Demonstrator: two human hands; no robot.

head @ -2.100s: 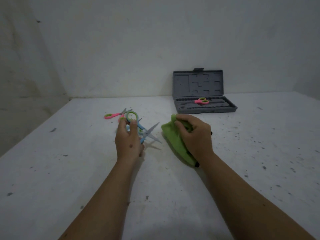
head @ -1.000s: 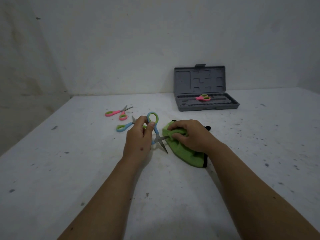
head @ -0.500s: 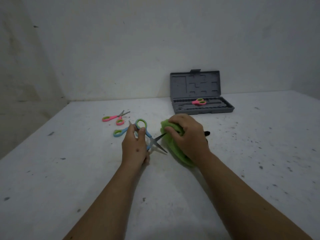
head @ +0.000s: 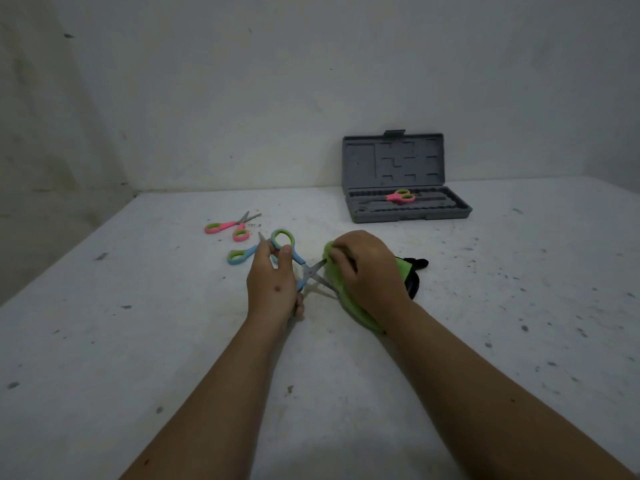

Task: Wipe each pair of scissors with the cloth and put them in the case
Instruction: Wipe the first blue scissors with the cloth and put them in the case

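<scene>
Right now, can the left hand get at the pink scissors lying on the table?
Probably not at once: the left hand holds the blue scissors. The path to the pink scissors looks free.

Green cloth (head: 334,271) (black-edged, seemingly); grey case (head: 408,214); speckled white table (head: 519,306).

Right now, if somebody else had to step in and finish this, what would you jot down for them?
Left hand: grips the blue-handled scissors, blades spread open.
Right hand: holds the green cloth, pinching it around one blade.
Case: open at the back of the table, with one pink scissors already inside.
Waiting: a pink pair and another blue pair lie on the table to the left, beyond the left hand.
Done: one pair put away.
Left: finish wiping the held pair, put it in the case, then wipe and put away the two waiting pairs.
</scene>
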